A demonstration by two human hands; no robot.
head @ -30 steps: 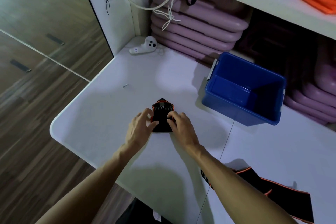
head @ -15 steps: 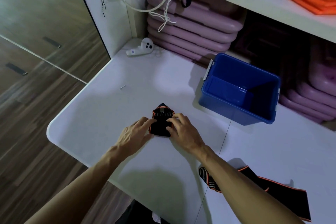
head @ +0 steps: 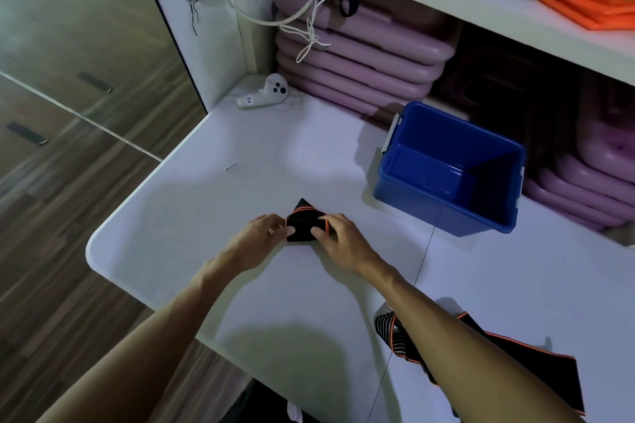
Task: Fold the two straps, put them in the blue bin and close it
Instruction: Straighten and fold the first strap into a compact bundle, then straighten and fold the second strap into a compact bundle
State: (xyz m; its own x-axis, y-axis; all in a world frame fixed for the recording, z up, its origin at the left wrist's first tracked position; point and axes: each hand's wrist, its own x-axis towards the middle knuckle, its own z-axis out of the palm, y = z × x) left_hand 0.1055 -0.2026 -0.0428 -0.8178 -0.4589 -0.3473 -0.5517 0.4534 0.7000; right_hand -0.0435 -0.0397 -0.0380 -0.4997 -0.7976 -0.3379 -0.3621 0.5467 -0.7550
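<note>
Folded strap is pinched from both sides on the white worktop, mid-front, well left of the blue bin. Left hand grip: fingertips closed on the strap's left edge. Right hand grip: thumb and fingers closed on its right edge. Strap is black with orange trim, bundled small, one corner pointed away from the person. Bin is open, nothing seen inside, no lid seen. Second strap is laid unfolded at the near right of the worktop, partly hidden under the right forearm. White controller is lying at the back left corner; small screw is seen left of centre.
</note>
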